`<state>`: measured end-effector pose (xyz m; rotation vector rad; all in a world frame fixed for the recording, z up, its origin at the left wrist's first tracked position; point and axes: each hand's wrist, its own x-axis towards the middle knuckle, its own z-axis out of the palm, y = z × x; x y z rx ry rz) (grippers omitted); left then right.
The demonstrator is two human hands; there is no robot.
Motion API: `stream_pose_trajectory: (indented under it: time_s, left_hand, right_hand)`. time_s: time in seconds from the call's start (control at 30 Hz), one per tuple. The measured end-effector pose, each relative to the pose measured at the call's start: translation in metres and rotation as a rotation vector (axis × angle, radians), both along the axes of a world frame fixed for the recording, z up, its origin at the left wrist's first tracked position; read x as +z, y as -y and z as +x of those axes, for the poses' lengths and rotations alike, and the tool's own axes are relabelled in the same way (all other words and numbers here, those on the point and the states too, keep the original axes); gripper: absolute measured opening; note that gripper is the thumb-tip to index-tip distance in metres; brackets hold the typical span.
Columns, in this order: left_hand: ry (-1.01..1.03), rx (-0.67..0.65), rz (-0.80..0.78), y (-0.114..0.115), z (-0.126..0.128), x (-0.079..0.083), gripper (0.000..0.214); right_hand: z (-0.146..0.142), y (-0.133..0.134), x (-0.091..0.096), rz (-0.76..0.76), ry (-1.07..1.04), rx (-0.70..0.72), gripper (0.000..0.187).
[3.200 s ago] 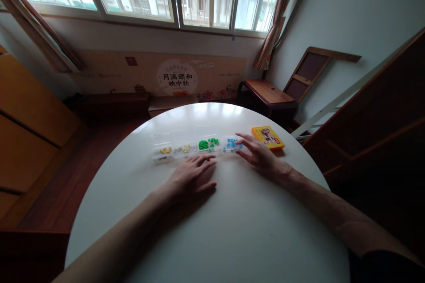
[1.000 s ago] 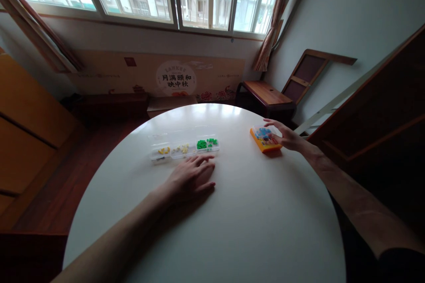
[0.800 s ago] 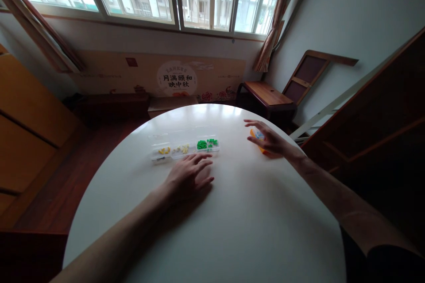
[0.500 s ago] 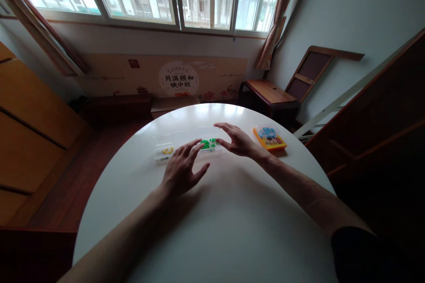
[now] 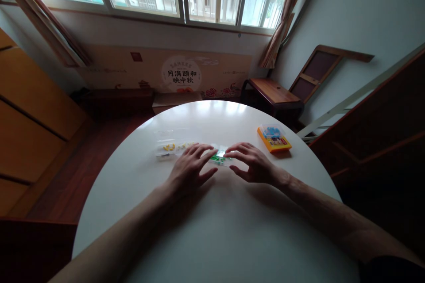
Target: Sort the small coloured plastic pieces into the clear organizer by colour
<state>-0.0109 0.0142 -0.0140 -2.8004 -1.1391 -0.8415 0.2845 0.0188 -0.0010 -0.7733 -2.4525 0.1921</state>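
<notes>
A small clear plastic box (image 5: 217,159) with green pieces inside lies on the table between my two hands. Its lid looks down, with a bright reflection on top. My left hand (image 5: 191,166) is over the box's left end, fingers spread and thumb apart, fingertips at the lid. At the right end my right hand (image 5: 250,162) curves its spread fingers over the top, with the thumb near the front edge. Whether either hand presses on the lid I cannot tell. Left of my left hand is another clear box (image 5: 161,152), its lid raised, holding yellow pieces (image 5: 169,147) and pale ones.
On the right of the round white table (image 5: 212,225) sits an orange-yellow case (image 5: 279,143) with a clear box of blue pieces (image 5: 271,131) on top. Beyond the table are a wooden stool (image 5: 275,92) and a cardboard box (image 5: 175,101) by the wall.
The lid of the box with green pieces has come down from its raised position. My right hand has moved nearer to me, and my left slightly right. The view has tilted a little.
</notes>
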Motion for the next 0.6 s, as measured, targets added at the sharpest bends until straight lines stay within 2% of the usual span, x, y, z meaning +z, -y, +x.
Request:
stream_pose_trajectory:
  time_s: [0.1, 0.23, 0.47, 0.6]
  left_hand:
    - [-0.034, -0.035, -0.008, 0.001, 0.000, -0.001, 0.037]
    - [-0.028, -0.046, -0.014, 0.001, 0.001, 0.000, 0.032]
    - [0.022, -0.094, -0.024, 0.001, 0.002, 0.000, 0.032]
    - [0.010, -0.060, -0.001, 0.003, 0.006, -0.005, 0.040]
  right_hand:
    - [0.004, 0.009, -0.006, -0.019, -0.004, 0.011, 0.040]
    - [0.006, 0.012, -0.014, -0.031, -0.035, -0.003, 0.040]
    - [-0.004, 0.020, -0.018, -0.029, -0.047, -0.090, 0.030]
    - [-0.007, 0.029, -0.014, 0.022, -0.027, -0.152, 0.025]
